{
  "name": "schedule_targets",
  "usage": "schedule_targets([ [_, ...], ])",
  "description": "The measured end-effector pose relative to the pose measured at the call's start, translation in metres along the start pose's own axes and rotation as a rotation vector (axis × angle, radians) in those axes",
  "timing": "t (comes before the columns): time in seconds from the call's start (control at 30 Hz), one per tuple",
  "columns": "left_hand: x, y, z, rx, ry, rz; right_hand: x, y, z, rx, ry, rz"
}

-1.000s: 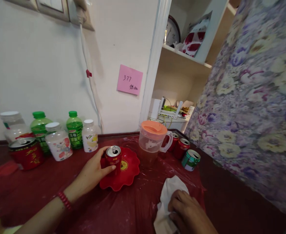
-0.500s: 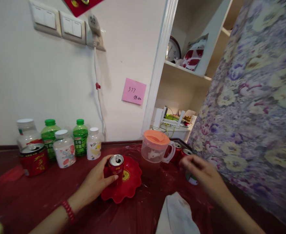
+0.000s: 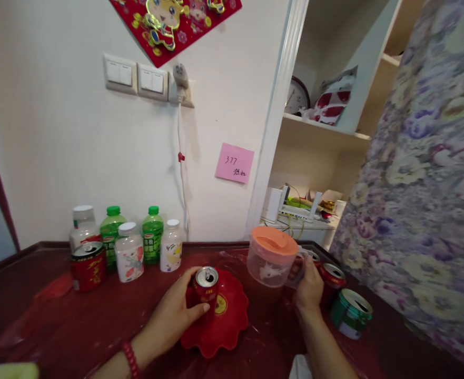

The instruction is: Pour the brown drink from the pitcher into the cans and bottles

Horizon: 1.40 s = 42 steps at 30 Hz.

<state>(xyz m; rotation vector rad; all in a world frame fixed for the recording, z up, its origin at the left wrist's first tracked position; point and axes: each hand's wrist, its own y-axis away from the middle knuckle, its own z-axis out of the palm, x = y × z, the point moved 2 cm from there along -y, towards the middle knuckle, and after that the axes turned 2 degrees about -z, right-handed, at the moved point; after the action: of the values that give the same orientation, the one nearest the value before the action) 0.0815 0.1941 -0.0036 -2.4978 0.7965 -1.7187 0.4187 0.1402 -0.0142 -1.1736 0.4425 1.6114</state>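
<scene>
Head view: with left hand (image 3: 177,310), grips already opened red drink can (image 3: 207,288) at scalloped red plate (image 3: 234,323); with right hand (image 3: 311,289), grasps upright, still-lidded pitcher (image 3: 269,269) by its handle (image 3: 302,252).

Between the left fingers (image 3: 200,311) is a can (image 3: 205,288), with a plate (image 3: 235,327) beneath them and to their right. Bottles (image 3: 152,243) stand on the bench (image 3: 129,318) beyond those fingers, leftward. A jug (image 3: 269,269) is left of the right fingers (image 3: 309,269); more cans (image 3: 350,318) stand to their right.

The left grip (image 3: 174,311) holds a red can (image 3: 207,290), the right grip (image 3: 309,290) a pitcher (image 3: 269,266) (orange-lidded).
</scene>
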Motion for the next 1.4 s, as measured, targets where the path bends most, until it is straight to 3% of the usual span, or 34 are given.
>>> schedule_targets([
  [0.2, -0.003, 0.001, 0.001, 0.004, -0.024, -0.023, 0.012, 0.005, 0.000, 0.075, -0.122, 0.058],
  [0.47, -0.005, 0.002, 0.002, 0.003, -0.005, -0.013, 0.008, 0.009, 0.001, 0.005, -0.226, 0.106],
  [0.77, -0.010, 0.000, 0.000, -0.010, -0.016, -0.001, -0.010, 0.002, 0.003, 0.032, -0.260, 0.064],
  [1.03, -0.019, 0.000, 0.004, 0.102, -0.070, -0.022, -0.040, -0.006, 0.000, -0.021, -0.217, 0.025],
  [1.17, -0.014, 0.001, 0.003, 0.166, -0.129, -0.018, -0.059, -0.002, 0.004, -0.064, -0.220, 0.059],
  [1.4, 0.004, 0.002, -0.002, 0.180, -0.206, -0.075, -0.077, 0.008, 0.009, -0.131, -0.196, 0.126],
])
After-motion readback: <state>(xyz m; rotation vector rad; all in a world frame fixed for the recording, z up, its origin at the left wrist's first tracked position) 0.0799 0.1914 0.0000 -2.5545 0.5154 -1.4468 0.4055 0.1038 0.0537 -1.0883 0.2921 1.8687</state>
